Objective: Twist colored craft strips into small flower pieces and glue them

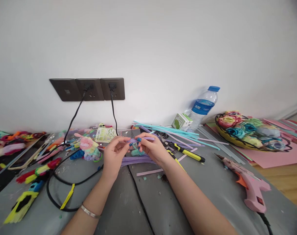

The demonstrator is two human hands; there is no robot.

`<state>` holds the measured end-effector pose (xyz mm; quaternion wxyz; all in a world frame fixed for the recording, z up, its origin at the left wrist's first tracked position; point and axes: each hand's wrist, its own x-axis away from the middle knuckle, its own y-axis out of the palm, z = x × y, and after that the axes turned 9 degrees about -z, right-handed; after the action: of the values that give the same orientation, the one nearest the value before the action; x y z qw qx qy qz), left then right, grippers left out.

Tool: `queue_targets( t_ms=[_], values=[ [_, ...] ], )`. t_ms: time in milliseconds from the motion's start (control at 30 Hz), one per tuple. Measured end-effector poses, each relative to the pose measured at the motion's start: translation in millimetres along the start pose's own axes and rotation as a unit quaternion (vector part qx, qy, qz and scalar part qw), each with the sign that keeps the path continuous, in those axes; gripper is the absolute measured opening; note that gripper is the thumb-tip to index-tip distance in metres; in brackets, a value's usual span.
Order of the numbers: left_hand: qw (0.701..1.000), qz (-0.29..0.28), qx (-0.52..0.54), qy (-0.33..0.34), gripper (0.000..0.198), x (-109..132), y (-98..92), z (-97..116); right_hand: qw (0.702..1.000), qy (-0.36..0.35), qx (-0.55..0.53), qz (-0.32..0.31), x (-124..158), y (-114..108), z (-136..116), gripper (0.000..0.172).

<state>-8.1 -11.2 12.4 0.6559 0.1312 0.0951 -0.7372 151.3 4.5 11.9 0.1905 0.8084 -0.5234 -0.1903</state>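
Both hands are brought close together above the middle of the worktop (115,204), near its far edge. The left hand (117,148) pinches a lilac fuzzy stem (150,138) between thumb and fingertips, and the right hand (150,148) pinches the same soft, slender stem just beside it. A small pale-blue piece shows between the hands; whether it is attached cannot be told.

Below them lies a bundle of purple stems (137,160), straight and velvety. To the right, toward the far edge, turquoise stems (172,129) fan out in a loose pile, with pliers (189,153) beside them, their smooth handles yellow and black. A clear plastic bottle (203,104) with a blue cap tilts toward the wall, next to a small white-and-green box (181,121).

By the right edge, a yellow basket (232,141) rimmed with looping dark wire holds ruffled, layered roses (229,120). Nearer, a glossy pink glue gun (253,191) with an orange trigger lies on its side.

Left of the hands stands a plush pastel flower piece (89,147), rounded and fluffy. A smooth black cable (48,186) loops nearer the left edge, bearing a flat yellow tag (68,197).
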Motion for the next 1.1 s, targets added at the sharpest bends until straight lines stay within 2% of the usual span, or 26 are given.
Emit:
queue_targets(
  t_ms=[100,200,500,700,800,933,1033,1100],
  values=[
    [0.997,0.000,-0.057,0.045,0.007,0.2,-2.3,-0.8,1.000,0.004,0.000,-0.004,0.6,1.3,-0.8,0.026],
    [0.995,0.004,-0.079,0.061,0.007,0.2,-3.2,-1.5,1.000,0.007,-0.005,-0.001,0.8,2.8,-2.0,0.026],
    [0.995,0.010,-0.086,0.045,0.005,0.9,-2.9,-1.9,0.999,-0.006,-0.033,-0.022,0.6,2.1,0.1,0.025],
    [0.999,0.017,-0.051,0.000,0.003,2.1,3.7,-2.8,0.999,-0.036,-0.014,-0.027,0.2,1.5,3.3,0.027],
    [0.999,-0.022,-0.025,-0.029,0.009,2.7,5.8,-2.8,0.999,-0.047,0.007,-0.003,-1.2,-0.4,4.2,0.027],
    [0.989,-0.098,0.065,-0.087,0.023,1.9,5.3,-0.2,0.998,-0.046,0.040,0.019,-0.6,-4.8,2.3,0.028],
    [0.974,-0.134,0.123,-0.138,0.034,1.7,2.9,0.9,0.997,-0.018,0.075,-0.024,2.2,-8.2,0.4,0.028],
    [0.962,-0.153,0.145,-0.174,0.032,2.3,1.4,0.5,0.994,0.001,0.095,-0.055,4.3,-9.5,-0.5,0.029]
  ],
)
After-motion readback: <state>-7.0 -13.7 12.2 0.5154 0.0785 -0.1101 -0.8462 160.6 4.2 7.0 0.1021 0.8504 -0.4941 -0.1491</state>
